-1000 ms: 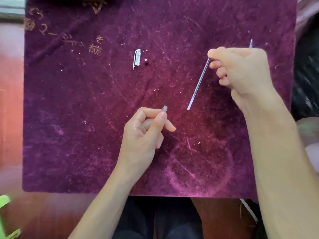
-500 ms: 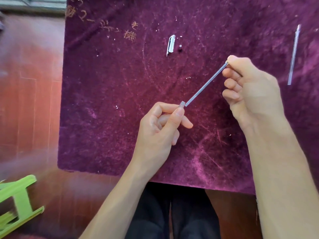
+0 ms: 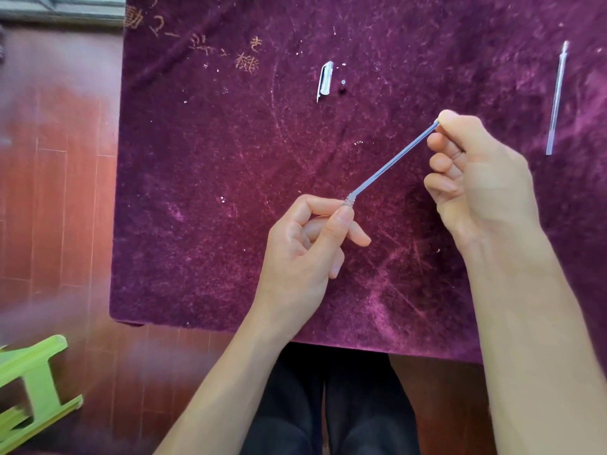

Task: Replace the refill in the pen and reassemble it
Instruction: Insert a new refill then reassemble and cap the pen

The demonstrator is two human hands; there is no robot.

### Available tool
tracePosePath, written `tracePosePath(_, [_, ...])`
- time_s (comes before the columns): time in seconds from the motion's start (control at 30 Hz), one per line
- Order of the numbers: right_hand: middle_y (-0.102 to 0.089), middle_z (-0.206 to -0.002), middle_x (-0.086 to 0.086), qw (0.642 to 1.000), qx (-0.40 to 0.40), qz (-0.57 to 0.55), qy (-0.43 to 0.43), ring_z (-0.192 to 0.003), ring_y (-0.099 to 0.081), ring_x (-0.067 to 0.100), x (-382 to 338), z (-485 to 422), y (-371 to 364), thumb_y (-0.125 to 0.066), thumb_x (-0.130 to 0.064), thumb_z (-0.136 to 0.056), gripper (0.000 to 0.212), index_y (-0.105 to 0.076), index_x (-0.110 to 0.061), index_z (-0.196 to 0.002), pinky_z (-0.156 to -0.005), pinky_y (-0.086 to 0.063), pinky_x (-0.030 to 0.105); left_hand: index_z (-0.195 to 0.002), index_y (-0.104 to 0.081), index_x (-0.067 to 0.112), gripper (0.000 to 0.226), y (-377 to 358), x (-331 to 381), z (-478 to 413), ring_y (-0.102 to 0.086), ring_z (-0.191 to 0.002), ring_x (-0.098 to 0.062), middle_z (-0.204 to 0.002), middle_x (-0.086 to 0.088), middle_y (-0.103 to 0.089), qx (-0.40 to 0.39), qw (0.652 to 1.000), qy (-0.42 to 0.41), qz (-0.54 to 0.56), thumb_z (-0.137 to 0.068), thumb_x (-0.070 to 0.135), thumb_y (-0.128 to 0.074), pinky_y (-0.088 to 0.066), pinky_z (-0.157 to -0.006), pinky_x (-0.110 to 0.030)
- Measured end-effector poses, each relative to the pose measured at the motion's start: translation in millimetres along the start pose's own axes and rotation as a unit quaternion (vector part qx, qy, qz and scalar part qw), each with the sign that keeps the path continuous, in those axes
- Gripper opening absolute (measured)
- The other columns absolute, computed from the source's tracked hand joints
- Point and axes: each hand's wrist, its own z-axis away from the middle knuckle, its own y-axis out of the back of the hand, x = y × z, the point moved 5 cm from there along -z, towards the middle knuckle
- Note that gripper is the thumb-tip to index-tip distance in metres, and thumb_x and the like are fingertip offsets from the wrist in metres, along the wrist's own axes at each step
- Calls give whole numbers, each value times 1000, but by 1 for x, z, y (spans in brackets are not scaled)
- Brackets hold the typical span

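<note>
My left hand [image 3: 305, 254] pinches a small clear threaded pen tip piece [image 3: 350, 201] between thumb and forefinger. My right hand [image 3: 476, 182] grips the far end of a thin bluish refill [image 3: 394, 159], which slants down-left, and its lower end meets the threaded piece. A second thin clear refill [image 3: 556, 96] lies on the cloth at the far right, beyond my right hand. The clear pen cap [image 3: 325, 80] with its clip lies at the top centre, and two tiny parts [image 3: 343, 87] sit beside it.
All of it lies over a purple velvet cloth [image 3: 213, 231] with gold embroidery at its top left. Wooden floor shows to the left and below the cloth edge. A green plastic stool [image 3: 33, 389] stands at the lower left. My dark-trousered legs are below the cloth.
My right hand brought the refill down and left until its end met the threaded piece in my left hand. The other refill now lies on the cloth at the right.
</note>
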Motion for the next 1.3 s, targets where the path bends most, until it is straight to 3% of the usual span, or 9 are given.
tracePosePath(0.3, [-70,-70,-6,998,-21,43,39,-54,-50,2,-11,0,2,-81,-18,-93,28,-78,-20,-65,-42,-32,14,-100,-63,9,10,-1,-2,2,-45,-44,-9,-79,-4,-76,-7,1000,2,-6,-105,15,-57,-40,-46,-17])
tracePosePath(1.3, [-63,-74,-4,948,-186,226,128,-60,-45,8,11,12,-27,-80,-26,-96,9,-86,-20,-92,-51,-38,18,-102,-63,8,14,12,-7,-4,-45,-44,-9,-79,-4,-78,13,1000,21,-9,-105,20,-58,-40,-46,-19])
